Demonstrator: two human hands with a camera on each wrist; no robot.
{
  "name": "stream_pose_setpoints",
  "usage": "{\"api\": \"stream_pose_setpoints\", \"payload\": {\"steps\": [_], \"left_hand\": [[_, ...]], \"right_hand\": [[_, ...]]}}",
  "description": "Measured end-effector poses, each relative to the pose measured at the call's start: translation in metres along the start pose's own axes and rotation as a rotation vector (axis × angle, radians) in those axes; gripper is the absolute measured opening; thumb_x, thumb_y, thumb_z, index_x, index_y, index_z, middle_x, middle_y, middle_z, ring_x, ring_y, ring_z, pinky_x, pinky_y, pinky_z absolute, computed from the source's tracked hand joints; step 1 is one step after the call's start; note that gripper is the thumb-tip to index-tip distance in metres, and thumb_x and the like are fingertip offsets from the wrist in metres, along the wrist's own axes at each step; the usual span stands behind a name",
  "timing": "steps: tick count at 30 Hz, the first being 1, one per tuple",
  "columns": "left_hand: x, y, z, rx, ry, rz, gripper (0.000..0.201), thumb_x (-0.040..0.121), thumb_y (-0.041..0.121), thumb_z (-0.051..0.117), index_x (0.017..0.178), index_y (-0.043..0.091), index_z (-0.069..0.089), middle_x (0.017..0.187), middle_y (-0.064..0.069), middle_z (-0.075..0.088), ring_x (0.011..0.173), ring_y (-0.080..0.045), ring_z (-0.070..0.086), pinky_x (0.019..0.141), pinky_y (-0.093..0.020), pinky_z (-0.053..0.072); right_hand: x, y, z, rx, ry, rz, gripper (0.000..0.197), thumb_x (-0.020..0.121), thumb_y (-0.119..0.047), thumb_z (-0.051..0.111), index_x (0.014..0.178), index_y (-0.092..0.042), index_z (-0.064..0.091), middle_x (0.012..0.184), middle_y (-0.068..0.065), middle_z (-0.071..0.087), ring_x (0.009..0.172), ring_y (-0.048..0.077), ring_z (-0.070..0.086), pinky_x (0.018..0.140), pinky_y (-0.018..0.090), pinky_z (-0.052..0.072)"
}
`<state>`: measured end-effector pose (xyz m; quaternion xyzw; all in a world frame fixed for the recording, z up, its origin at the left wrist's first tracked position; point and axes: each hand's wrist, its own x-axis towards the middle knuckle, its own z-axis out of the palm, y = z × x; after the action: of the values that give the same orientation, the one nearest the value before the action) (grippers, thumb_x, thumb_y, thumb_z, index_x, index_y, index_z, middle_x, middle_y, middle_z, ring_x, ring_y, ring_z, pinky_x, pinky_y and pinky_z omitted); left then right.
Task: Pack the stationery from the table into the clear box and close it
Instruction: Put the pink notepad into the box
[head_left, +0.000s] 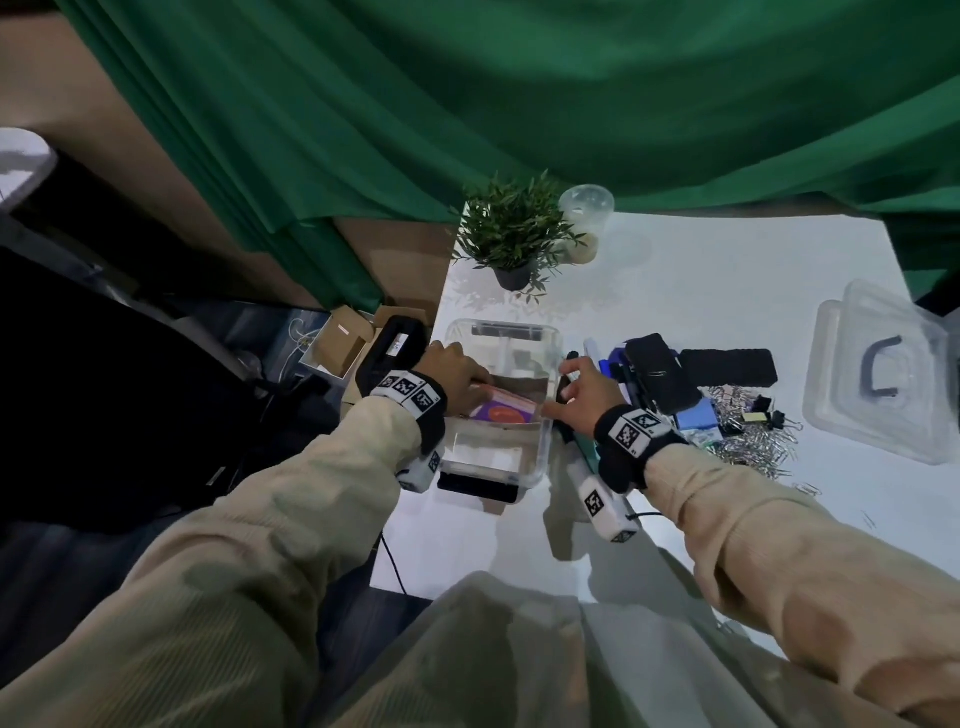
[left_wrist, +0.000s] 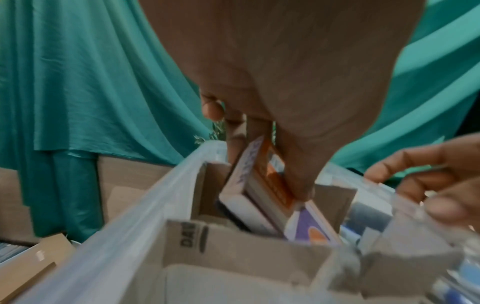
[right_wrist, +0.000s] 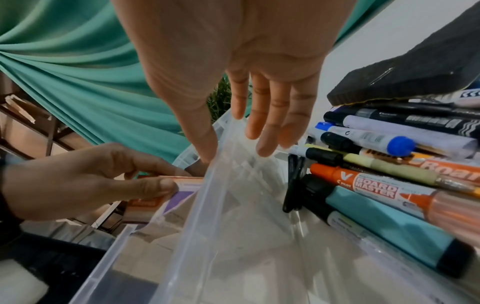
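The clear box (head_left: 504, 326) (left_wrist: 145, 205) (right_wrist: 207, 205) stands open at the table's left edge, with cardboard dividers (left_wrist: 259, 257) inside. My left hand (head_left: 475, 387) (left_wrist: 267, 170) (right_wrist: 145, 176) reaches into the middle compartment and pinches a bundle of small purple, orange and white packs (head_left: 501, 413) (left_wrist: 259, 197) (right_wrist: 179, 197), tilted against the divider. My right hand (head_left: 563, 400) (left_wrist: 426, 191) (right_wrist: 236, 152) pinches the box's right wall, thumb inside, fingers outside. Markers and pens (head_left: 587, 447) (right_wrist: 376, 185) lie piled just right of the box.
Two black erasers (head_left: 660, 374), a blue pad, paper clips (head_left: 753, 447) and binder clips lie right of the markers. The clear lid (head_left: 883, 379) rests at the far right. A potted plant (head_left: 511, 234) and a plastic cup (head_left: 584, 221) stand behind. Cardboard boxes (head_left: 343, 338) sit off the table's left edge.
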<state>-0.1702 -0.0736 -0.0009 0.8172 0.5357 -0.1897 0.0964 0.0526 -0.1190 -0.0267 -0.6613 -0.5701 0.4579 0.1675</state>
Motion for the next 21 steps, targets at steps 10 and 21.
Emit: {"api": "stream_pose_setpoints", "payload": {"steps": [10, 21], "left_hand": [[0.011, 0.027, 0.013, -0.128, -0.126, -0.074, 0.041, 0.089, 0.037, 0.062, 0.128, 0.024, 0.060, 0.117, -0.010, 0.065, 0.106, -0.032, 0.061, 0.091, -0.038, 0.052], [0.019, 0.020, 0.011, -0.188, -0.187, -0.070, 0.028, 0.093, 0.020, 0.053, 0.116, 0.020, 0.069, 0.111, -0.011, 0.069, 0.101, -0.030, 0.063, 0.088, -0.034, 0.052]], "right_hand": [[-0.001, 0.008, 0.002, 0.082, -0.030, 0.079, 0.056, 0.077, -0.034, 0.078, 0.122, -0.019, 0.047, 0.086, 0.001, 0.064, 0.075, 0.014, 0.061, 0.057, 0.020, 0.040], [0.000, 0.009, 0.002, 0.102, -0.035, 0.096, 0.052, 0.075, -0.039, 0.079, 0.115, -0.023, 0.051, 0.082, -0.003, 0.064, 0.072, 0.013, 0.064, 0.055, 0.022, 0.043]]}}
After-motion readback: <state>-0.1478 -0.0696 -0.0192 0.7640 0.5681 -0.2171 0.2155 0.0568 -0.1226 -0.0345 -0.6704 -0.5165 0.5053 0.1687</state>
